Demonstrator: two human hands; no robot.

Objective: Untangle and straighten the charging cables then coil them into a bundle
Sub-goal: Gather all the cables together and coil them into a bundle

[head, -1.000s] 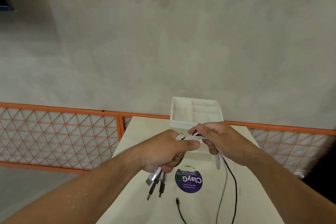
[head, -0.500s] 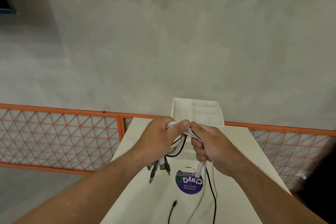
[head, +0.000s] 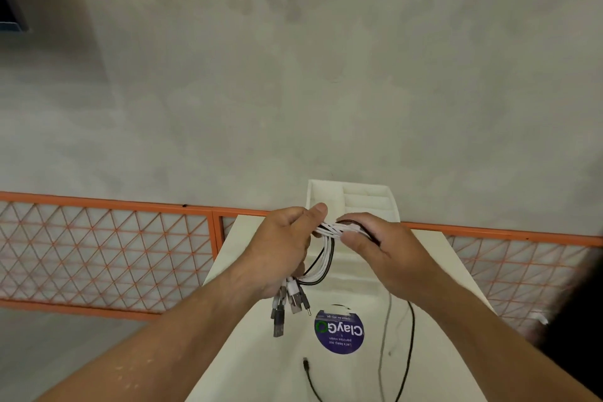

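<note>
A: Nearest the camera, what lies on the table [head: 450, 274]?

B: A loose black cable end [head: 306, 363] with a small plug lies on the smooth, pale tabletop; to its right, a thin grey lead [head: 384, 333] and a thin black lead [head: 411, 336] trail down from the right hand; between them sits a round purple sticker [head: 339, 330], flat and glossy.

A: And the hands?

B: The left hand [head: 280, 251] is curled shut around the looped charging cables [head: 323, 258], white strands with one black, thumb pressed over the top of the loop; metal USB plugs [head: 287, 300] hang in a cluster below its palm; the right hand [head: 381, 248] pinches the same strands just beside the left thumb, fingers closed over them; so the bundle is held in the air above the table, between both hands.

A: Which step is it, by your reckoning?

B: Coiling, most likely; several turns already sit in the left fist, while the trailing leads are not yet gathered; the next move probably calls for the right hand to feed slack round into another loop, keeping the thin, springy cords from twisting or slipping out.

A: And beyond?

B: A white compartmented organiser tray [head: 372, 197], matt and boxy, stands at the table's far end; behind it, an orange lattice railing [head: 107, 238] and a mottled grey concrete surface [head: 293, 75].
</note>
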